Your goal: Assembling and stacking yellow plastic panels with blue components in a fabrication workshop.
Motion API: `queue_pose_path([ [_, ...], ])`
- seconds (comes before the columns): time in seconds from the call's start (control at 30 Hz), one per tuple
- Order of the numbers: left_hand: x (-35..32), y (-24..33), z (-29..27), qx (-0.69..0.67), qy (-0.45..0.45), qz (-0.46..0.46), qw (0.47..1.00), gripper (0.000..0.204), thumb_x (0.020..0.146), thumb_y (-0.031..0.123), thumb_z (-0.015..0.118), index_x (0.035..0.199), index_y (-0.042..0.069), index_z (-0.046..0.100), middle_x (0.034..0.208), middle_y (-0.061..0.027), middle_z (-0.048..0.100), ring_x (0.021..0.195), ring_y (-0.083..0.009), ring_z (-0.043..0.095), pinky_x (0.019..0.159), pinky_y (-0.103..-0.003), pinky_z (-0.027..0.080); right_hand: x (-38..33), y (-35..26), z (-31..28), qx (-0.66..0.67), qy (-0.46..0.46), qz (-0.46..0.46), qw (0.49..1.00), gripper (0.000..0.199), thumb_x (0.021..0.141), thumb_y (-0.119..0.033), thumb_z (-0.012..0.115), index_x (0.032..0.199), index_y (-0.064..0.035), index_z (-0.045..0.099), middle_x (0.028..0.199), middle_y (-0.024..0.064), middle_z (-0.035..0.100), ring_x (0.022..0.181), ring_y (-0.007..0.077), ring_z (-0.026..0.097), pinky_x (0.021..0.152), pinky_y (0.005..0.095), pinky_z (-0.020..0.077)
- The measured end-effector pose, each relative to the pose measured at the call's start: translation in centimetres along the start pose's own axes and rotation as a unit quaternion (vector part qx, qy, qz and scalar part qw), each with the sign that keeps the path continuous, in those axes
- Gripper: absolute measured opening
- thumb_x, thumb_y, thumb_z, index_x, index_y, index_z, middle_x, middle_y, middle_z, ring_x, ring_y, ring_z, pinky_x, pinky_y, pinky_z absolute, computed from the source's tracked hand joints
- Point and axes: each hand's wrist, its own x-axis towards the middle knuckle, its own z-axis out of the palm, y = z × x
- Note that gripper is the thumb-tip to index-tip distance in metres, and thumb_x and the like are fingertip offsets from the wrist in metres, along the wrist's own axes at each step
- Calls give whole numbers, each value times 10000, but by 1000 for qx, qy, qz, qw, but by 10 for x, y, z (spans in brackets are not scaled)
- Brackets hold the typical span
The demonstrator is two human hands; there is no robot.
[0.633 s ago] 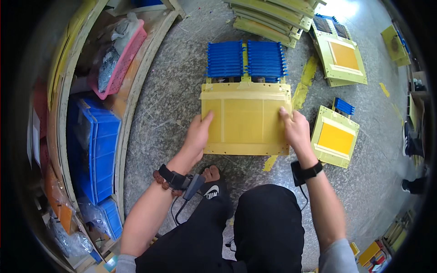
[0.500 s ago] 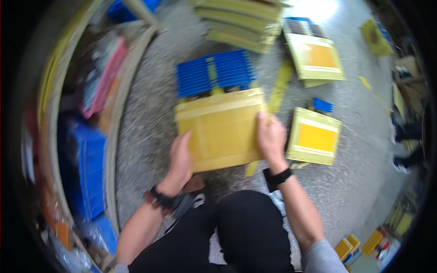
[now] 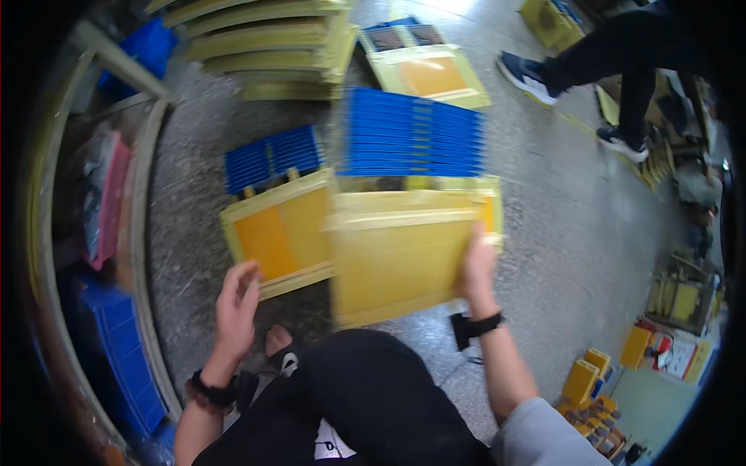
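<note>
A flat yellow panel (image 3: 400,260), with tape-like strips along its edges, is in my right hand (image 3: 478,268), which grips its right edge. A blue ribbed piece (image 3: 412,133) stands just past its far edge; blur hides how the two join. My left hand (image 3: 237,311) is off this panel, fingers loosely bent and apart. Its fingertips are at the near left corner of another yellow panel (image 3: 311,221) with an orange area; I cannot tell if they touch it. That panel also has a blue ribbed piece (image 3: 273,159) at its far end. A further yellow panel (image 3: 495,206) is mostly hidden behind the held one.
A stack of yellow panels (image 3: 268,46) stands far left, beside another orange-centred panel (image 3: 431,75). Along the left runs a shelf frame (image 3: 144,194) with a pink tray (image 3: 110,202) and blue bin (image 3: 120,349). Another person's legs (image 3: 606,58) are at far right.
The held panel has gone right in the view, and my left hand has let go of it. The orange-centred panel at left now shows. The view has shifted, and another person's legs appear larger.
</note>
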Motion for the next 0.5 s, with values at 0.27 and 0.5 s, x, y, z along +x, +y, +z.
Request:
queue_pose_path([
  [0.27, 31, -121, -43, -75, 190, -156, 966, 460, 1011, 374, 516, 1320, 33, 509, 1222, -76, 598, 1078, -187, 573, 895, -309, 453, 91, 66, -117, 119, 74, 97, 985, 603, 993, -518, 491, 1130, 52, 633, 1035, 119, 677, 889, 202, 633, 780, 366, 523],
  [0.5, 32, -109, -30, 146, 265, -118, 946, 532, 958, 286, 620, 1316, -67, 447, 1217, -219, 566, 1107, -283, 567, 953, -381, 448, 134, 111, -121, -151, 85, 72, 982, 579, 1017, -472, 449, 1066, 60, 671, 1020, 174, 702, 879, 273, 656, 772, 411, 518],
])
